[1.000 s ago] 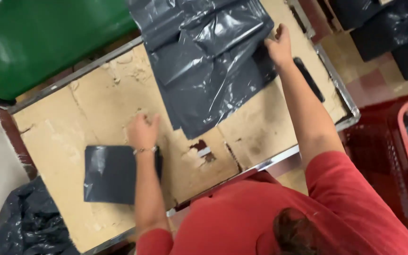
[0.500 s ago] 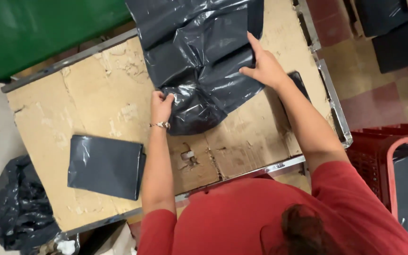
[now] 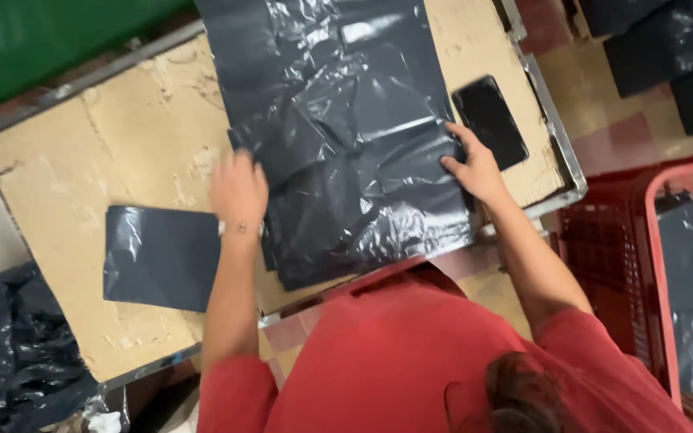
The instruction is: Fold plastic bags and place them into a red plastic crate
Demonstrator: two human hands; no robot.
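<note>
Your left hand (image 3: 238,192) flat, fingers spread, pressing left edge of dark plastic bag (image 3: 346,144). Your right hand (image 3: 475,170) open too, palm down on bag's right edge, beside black phone (image 3: 491,122). Bag lies between both hands on cardboard-covered table (image 3: 122,136), long axis running away from you. Folded bag (image 3: 162,256) just left of left wrist.

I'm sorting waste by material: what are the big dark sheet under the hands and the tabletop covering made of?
Dark sheet: thin glossy plastic film, seemingly; it crinkles and throws bright glints. Tabletop covering: matte brown cardboard, by its torn, peeling patches.
</note>
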